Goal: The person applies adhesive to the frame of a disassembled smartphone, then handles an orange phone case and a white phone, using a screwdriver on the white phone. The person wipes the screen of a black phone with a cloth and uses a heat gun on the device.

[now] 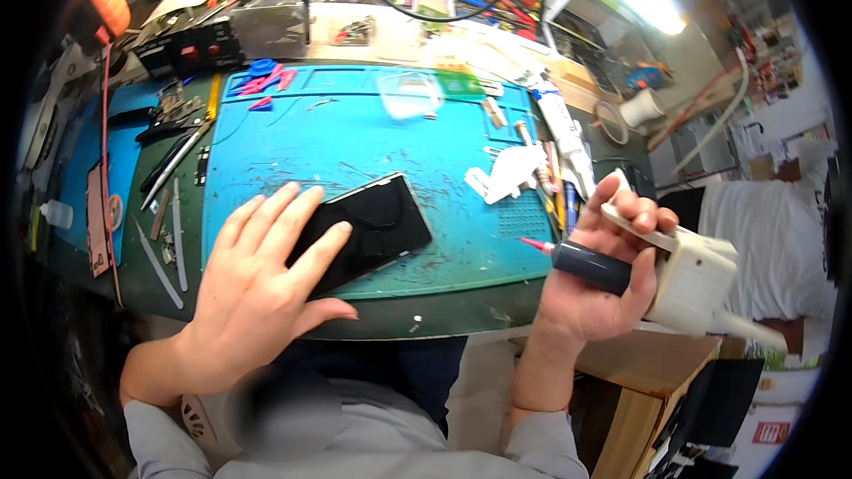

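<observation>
A black smartphone [383, 220] lies at an angle on the blue work mat [266, 144], its dark glossy face up. My left hand [266, 270] rests over its left part, fingers spread, and hides that end. Off the mat's right edge, my right hand [596, 288] is turned palm up and wrapped round a syringe dispenser gun [697, 277] with a cream plastic body. Its dark syringe barrel [593, 268] lies across my palm, and the pink needle tip [535, 245] points left toward the mat, apart from the phone.
Left of the mat lie tweezers [160, 262] and a white-handled tool [173, 164]. Pink and blue clips [262, 80], a clear plastic tray [408, 93] and crumpled white tissue [515, 173] sit on the mat. A white tube [564, 129] and several pens line its right side. A person in white [754, 239] is at far right.
</observation>
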`<state>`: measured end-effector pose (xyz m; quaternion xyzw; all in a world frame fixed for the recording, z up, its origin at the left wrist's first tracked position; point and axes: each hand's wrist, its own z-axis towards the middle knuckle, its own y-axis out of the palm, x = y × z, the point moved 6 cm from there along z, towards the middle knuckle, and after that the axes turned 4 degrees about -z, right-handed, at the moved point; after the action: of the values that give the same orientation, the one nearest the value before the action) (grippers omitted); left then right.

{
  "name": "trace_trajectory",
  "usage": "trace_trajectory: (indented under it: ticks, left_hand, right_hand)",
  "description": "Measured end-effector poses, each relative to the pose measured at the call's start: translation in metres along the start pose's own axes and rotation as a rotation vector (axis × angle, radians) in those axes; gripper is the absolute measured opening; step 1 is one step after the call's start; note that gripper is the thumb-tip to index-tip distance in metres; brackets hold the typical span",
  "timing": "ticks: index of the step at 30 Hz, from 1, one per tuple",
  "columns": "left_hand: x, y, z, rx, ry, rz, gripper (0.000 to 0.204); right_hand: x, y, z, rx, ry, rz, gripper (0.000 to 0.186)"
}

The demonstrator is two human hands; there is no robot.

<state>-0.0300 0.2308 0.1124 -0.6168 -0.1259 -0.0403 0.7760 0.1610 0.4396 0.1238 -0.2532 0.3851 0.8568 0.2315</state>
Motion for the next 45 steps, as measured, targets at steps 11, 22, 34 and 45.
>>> trace_trajectory:
  ticks: [11, 22, 34, 45]
  left_hand:
    - [-0.022, 0.004, 0.013, 0.125, 0.159, -0.153, 0.057]
    - [-0.025, 0.005, 0.008, 0.152, 0.177, -0.210, 0.053]
    - [-0.026, 0.008, 0.005, 0.129, 0.174, -0.216, 0.051]
    - [-0.025, 0.011, 0.004, 0.097, 0.170, -0.315, 0.053]
  right_hand:
    - [0.044, 0.067, -0.001, -0.411, 0.098, -0.229, 0.055]
    - [0.059, 0.059, 0.002, -0.414, 0.145, -0.212, 0.055]
    - [0.065, 0.058, -0.003, -0.387, 0.230, -0.164, 0.051]
    - [0.082, 0.075, -0.005, -0.502, 0.137, -0.373, 0.041]
